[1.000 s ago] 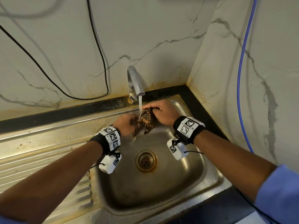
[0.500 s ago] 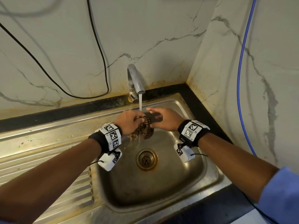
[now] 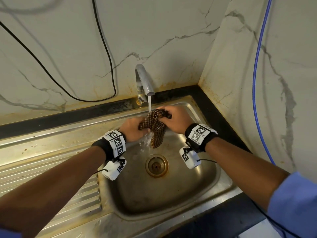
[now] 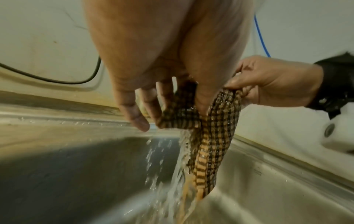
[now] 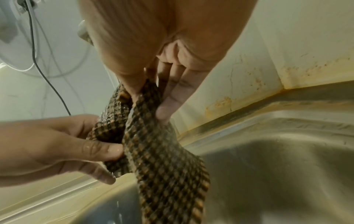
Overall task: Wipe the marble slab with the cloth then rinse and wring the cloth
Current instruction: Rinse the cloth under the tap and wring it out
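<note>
A brown checked cloth hangs wet over the steel sink, right under the running tap. My left hand grips its lower left fold; the right hand pinches the upper end by the water stream. In the left wrist view the cloth trails down from my left hand with water pouring off it, while the right hand holds its other end. In the right wrist view the cloth runs from my right hand to the left hand.
The drain lies below the cloth. A ribbed draining board spreads left of the basin. Marble walls meet in a corner at the right, with a black cable on the back wall and a blue cable on the side wall.
The hands have drawn apart, stretching the bunched cloth out under the stream. The right hand has lifted its end; the left has slid down and left.
</note>
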Demonstrator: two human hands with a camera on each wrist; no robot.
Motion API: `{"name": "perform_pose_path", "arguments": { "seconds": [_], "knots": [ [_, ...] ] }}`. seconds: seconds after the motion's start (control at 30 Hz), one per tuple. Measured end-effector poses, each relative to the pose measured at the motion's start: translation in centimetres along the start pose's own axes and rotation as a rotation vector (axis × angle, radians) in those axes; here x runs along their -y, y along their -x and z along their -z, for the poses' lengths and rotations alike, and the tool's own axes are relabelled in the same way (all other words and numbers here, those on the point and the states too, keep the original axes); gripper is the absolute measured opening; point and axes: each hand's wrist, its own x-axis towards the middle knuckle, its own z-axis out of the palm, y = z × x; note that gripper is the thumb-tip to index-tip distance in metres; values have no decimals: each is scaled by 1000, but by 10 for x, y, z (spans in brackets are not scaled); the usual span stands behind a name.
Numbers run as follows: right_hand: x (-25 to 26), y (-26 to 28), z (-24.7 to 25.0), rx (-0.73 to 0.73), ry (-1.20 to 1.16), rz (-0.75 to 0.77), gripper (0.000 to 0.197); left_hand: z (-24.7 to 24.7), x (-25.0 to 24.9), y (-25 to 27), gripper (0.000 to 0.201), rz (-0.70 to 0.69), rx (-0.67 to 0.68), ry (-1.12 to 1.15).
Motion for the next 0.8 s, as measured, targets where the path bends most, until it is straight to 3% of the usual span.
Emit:
{"name": "perform_pose_path", "arguments": {
  "seconds": [0.23,0.43,0.6,0.8],
  "knots": [
    [-11,2,17,58,71,-98,37,15,-12,-1,16,-45,-143,113],
    [-12,10,12,19,144,-122,44,21,-36,-6,21,-38,-96,234],
    [-13,12,11,52,176,-160,35,20,-41,-6,24,-30,-96,399],
    [-14,13,2,132,17,-150,41,25,-48,-3,27,2,-133,578]
  ]
}}
